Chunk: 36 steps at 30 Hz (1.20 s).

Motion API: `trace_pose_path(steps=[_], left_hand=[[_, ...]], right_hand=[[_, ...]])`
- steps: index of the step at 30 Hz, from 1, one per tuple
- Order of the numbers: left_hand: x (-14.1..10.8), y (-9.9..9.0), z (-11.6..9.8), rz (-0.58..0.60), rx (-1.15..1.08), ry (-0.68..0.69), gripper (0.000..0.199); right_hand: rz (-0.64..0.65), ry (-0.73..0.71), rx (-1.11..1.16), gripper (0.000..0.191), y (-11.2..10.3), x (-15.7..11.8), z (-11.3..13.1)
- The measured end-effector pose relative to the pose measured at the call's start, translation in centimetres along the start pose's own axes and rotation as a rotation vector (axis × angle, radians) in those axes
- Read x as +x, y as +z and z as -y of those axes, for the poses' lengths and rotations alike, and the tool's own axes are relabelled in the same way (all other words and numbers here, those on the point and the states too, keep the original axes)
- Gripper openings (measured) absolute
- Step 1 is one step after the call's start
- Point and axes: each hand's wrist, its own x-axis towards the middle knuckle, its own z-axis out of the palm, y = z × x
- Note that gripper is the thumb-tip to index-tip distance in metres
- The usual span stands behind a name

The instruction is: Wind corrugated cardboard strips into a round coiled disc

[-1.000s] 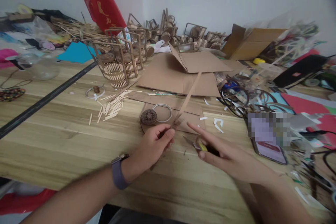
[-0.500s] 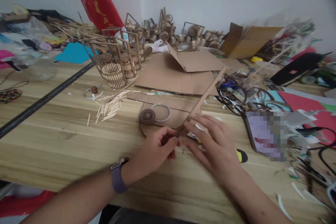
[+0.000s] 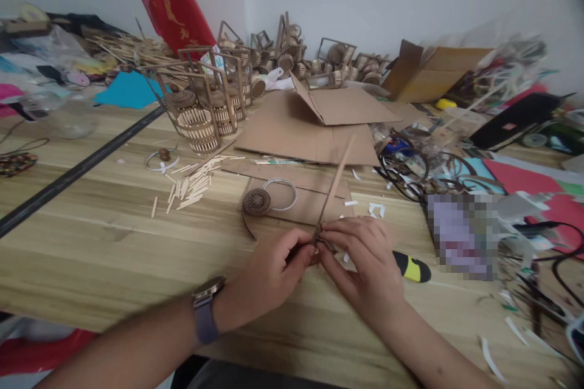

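Observation:
A brown cardboard strip (image 3: 336, 181) slants up and away from between my fingertips. My left hand (image 3: 278, 267) pinches its near end, where the strip looks folded or coiled small. Against the same end press the fingers of my right hand (image 3: 365, 255), closed around it; the exact shape inside the fingers is hidden. Just beyond my hands lies a tightly wound coil of dark corrugated paper (image 3: 256, 202) with a loose tail, beside a pale ring (image 3: 285, 194). A black and yellow tool handle (image 3: 413, 267) lies right of my right hand, partly covered by it.
Small stave baskets (image 3: 198, 130) with tall handles stand at the back left, near loose short sticks (image 3: 196, 185). Flat cardboard (image 3: 301, 127) lies mid-table. To the right are a phone (image 3: 460, 237), tangled strips (image 3: 410, 164) and paper scraps. A black bar (image 3: 82, 170) crosses the left.
My right hand has come in lower and closer to my left hand. The strip now stands steeper, its far end swung left and nearer. More of the tool handle shows.

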Motion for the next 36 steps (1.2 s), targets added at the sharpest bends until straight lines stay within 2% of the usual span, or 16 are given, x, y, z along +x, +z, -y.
trace_pose_path(steps=[6,19,25,30,36], left_hand=[[-0.1,-0.3,0.0,0.008,0.104,0.077,0.022],[0.3,-0.8,0.3,0.061,0.149,0.174,0.018],[0.1,-0.6,0.3,0.063,0.187,0.176,0.018],[0.1,-0.9,0.0,0.101,0.166,0.227,0.017],[0.1,-0.8,0.0,0.094,0.135,0.118,0.016]], right_hand=[[0.038,0.030,0.076,0.014,-0.2,-0.1,0.1],[0.136,0.075,0.201,0.012,-0.8,0.1,-1.2],[0.064,0.034,0.095,0.014,-0.6,-0.2,-0.7],[0.071,0.062,0.116,0.015,-0.7,0.0,-0.8],[0.053,0.062,0.095,0.013,-0.6,-0.1,-0.8]])
